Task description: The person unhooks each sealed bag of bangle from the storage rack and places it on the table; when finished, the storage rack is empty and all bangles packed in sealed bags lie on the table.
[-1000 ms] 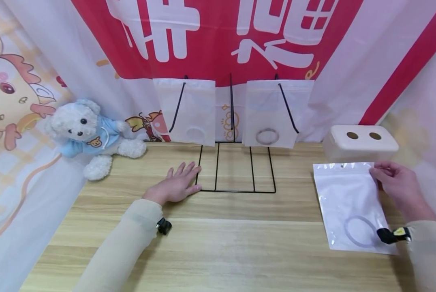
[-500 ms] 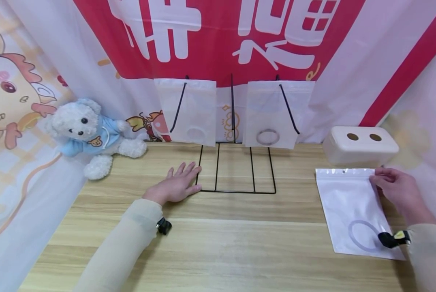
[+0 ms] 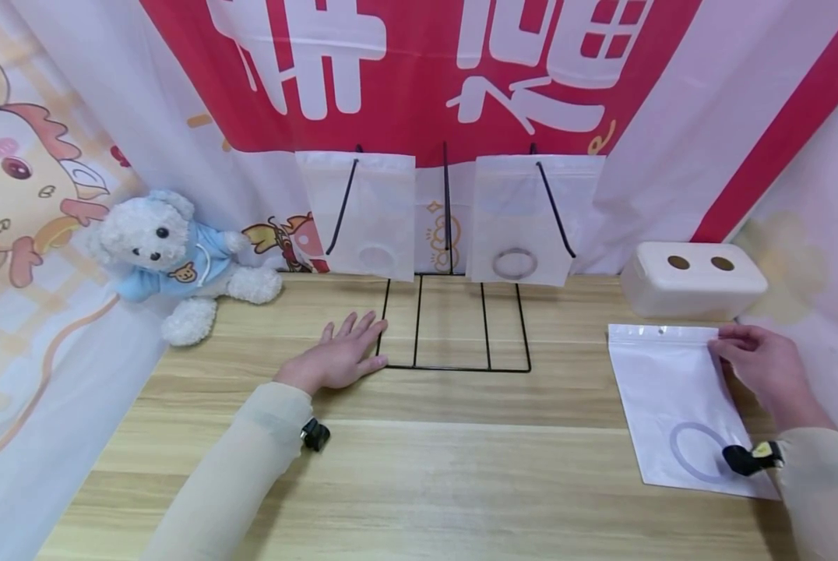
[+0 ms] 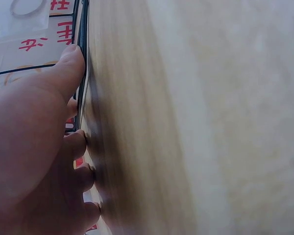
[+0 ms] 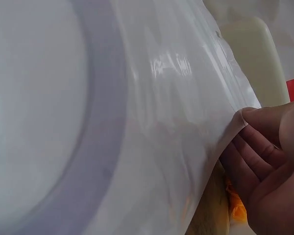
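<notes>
My right hand (image 3: 769, 370) pinches the upper right corner of a white plastic zip bag (image 3: 660, 389) between thumb and fingers. A pale purple ring (image 5: 105, 107) shows through the film low in this bag. On the left, my left hand (image 3: 338, 354) rests on the table with its fingers spread. Its fingertips touch the left side of the base of a black wire display rack (image 3: 454, 368). From the rack's hooks hang two similar bags, a left bag (image 3: 370, 210) and a right bag (image 3: 524, 210), each with a ring visible inside.
Behind the held bag stands a cream box (image 3: 692, 288) with two round holes on top. A white plush dog (image 3: 153, 234) in a blue hoodie sits at the back left. Printed cloth (image 3: 419, 93) hangs behind the wooden table (image 3: 461, 483).
My right hand and the bag have come slightly down and toward me, the bag also a little right; both are nearly still over the last half second. The left hand has not moved.
</notes>
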Demonstrator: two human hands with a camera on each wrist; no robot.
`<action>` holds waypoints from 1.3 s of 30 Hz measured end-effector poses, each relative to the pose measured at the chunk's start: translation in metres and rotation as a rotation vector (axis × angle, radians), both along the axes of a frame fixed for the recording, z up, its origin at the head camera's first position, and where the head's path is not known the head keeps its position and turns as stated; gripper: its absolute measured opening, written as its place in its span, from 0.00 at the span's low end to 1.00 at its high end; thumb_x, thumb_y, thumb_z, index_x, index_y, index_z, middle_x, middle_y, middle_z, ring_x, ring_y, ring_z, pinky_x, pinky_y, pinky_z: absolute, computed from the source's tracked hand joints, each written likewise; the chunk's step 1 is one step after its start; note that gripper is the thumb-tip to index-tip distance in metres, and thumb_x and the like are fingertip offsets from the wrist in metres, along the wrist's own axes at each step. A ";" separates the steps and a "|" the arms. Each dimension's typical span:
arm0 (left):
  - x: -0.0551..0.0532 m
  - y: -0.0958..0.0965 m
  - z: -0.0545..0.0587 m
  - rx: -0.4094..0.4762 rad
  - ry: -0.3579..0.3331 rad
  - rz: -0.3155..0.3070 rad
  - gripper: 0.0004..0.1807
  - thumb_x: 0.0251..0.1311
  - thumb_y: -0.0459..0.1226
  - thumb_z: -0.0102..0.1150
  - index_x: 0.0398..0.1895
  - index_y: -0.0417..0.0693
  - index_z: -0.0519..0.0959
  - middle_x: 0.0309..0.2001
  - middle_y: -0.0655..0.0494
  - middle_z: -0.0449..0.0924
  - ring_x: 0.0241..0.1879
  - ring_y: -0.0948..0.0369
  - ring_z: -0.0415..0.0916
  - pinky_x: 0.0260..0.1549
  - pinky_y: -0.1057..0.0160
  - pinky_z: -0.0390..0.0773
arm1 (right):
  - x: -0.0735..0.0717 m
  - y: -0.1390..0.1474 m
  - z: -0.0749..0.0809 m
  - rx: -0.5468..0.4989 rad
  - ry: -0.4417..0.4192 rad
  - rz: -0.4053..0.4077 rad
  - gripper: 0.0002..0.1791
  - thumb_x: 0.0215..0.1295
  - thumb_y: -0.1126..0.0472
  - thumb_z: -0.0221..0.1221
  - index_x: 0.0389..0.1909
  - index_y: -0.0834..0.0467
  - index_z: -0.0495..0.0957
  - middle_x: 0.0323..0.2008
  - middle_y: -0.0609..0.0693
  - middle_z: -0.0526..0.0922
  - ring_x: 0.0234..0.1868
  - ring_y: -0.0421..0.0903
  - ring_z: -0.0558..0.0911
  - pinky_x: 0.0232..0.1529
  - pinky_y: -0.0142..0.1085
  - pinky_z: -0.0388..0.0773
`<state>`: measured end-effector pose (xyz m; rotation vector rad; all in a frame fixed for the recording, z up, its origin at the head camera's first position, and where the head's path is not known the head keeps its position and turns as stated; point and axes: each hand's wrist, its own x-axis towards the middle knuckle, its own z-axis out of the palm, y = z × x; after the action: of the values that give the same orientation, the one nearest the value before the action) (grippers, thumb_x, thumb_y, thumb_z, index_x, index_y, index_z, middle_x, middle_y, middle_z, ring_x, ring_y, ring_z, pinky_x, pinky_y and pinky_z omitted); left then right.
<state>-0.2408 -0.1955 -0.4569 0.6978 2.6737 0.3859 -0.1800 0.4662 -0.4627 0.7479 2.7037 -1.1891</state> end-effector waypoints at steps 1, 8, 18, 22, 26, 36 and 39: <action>0.000 0.000 0.000 0.000 -0.002 0.000 0.41 0.85 0.56 0.45 0.90 0.50 0.48 0.90 0.41 0.38 0.87 0.33 0.33 0.79 0.22 0.34 | 0.000 0.000 0.000 -0.001 -0.002 -0.004 0.34 0.83 0.51 0.58 0.80 0.65 0.64 0.70 0.69 0.73 0.59 0.61 0.80 0.32 0.21 0.79; -0.001 -0.001 0.000 -0.005 -0.005 -0.002 0.41 0.85 0.56 0.45 0.90 0.50 0.48 0.90 0.41 0.37 0.87 0.33 0.33 0.79 0.22 0.34 | 0.000 -0.001 -0.001 0.002 0.004 -0.018 0.33 0.84 0.52 0.57 0.80 0.65 0.64 0.70 0.69 0.72 0.59 0.60 0.80 0.32 0.19 0.78; -0.001 -0.001 -0.001 -0.007 -0.006 -0.003 0.41 0.85 0.57 0.45 0.90 0.51 0.48 0.90 0.43 0.37 0.88 0.34 0.33 0.80 0.23 0.33 | 0.001 -0.004 0.002 0.012 0.014 -0.028 0.33 0.84 0.53 0.58 0.80 0.64 0.65 0.72 0.69 0.73 0.59 0.60 0.82 0.32 0.19 0.80; -0.001 -0.001 -0.001 -0.007 -0.003 -0.004 0.41 0.85 0.56 0.45 0.90 0.50 0.48 0.90 0.42 0.37 0.88 0.34 0.33 0.80 0.23 0.33 | 0.002 -0.004 0.004 0.025 0.042 -0.020 0.33 0.84 0.50 0.57 0.80 0.63 0.66 0.72 0.69 0.74 0.48 0.43 0.84 0.33 0.21 0.82; -0.001 -0.001 -0.001 -0.005 -0.002 -0.003 0.41 0.85 0.56 0.45 0.90 0.50 0.48 0.90 0.42 0.37 0.87 0.33 0.33 0.80 0.23 0.33 | 0.003 -0.005 0.007 0.015 0.081 -0.015 0.33 0.83 0.48 0.58 0.79 0.63 0.68 0.68 0.67 0.77 0.38 0.26 0.80 0.35 0.22 0.84; 0.000 -0.001 -0.001 -0.010 -0.002 0.000 0.41 0.85 0.56 0.45 0.90 0.51 0.48 0.90 0.42 0.37 0.88 0.34 0.32 0.80 0.23 0.33 | 0.005 -0.020 0.023 -0.055 0.172 0.006 0.37 0.77 0.37 0.60 0.78 0.53 0.73 0.39 0.19 0.77 0.40 0.20 0.82 0.40 0.19 0.83; -0.001 -0.001 -0.001 -0.014 0.000 0.000 0.41 0.85 0.57 0.45 0.90 0.51 0.48 0.90 0.42 0.37 0.88 0.34 0.32 0.80 0.23 0.33 | 0.003 -0.029 0.029 -0.124 0.235 0.008 0.30 0.76 0.40 0.63 0.71 0.50 0.78 0.35 0.15 0.80 0.38 0.19 0.84 0.39 0.18 0.83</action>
<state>-0.2416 -0.1965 -0.4576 0.6942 2.6736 0.3669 -0.1771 0.4374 -0.4336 0.6164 2.7759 -1.5148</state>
